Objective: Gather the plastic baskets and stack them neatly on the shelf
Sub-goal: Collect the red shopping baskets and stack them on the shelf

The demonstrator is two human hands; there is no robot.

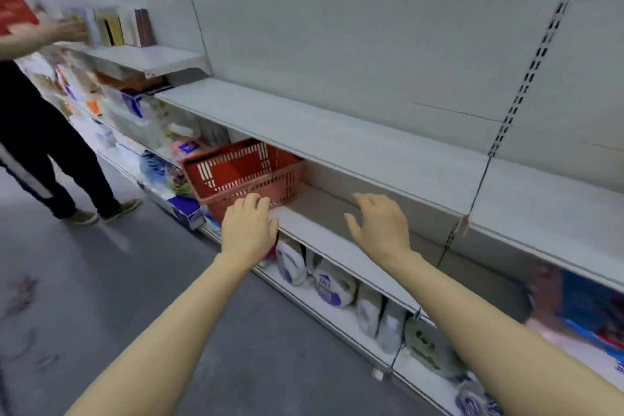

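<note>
A red plastic basket (243,172) with slotted walls sits on the middle shelf (324,233), its far part tucked under the shelf above. My left hand (248,226) reaches to the basket's near lower edge, fingers bent over the shelf lip beside it; whether it touches the basket is unclear. My right hand (380,223) hovers over the bare shelf to the right of the basket, fingers spread and holding nothing.
An upper shelf (337,138) overhangs the basket. White packaged goods (334,284) fill the bottom shelf below my hands. A person (40,132) stands at the left, reaching to books (118,27) on a higher shelf. Grey floor (118,280) lies at the left.
</note>
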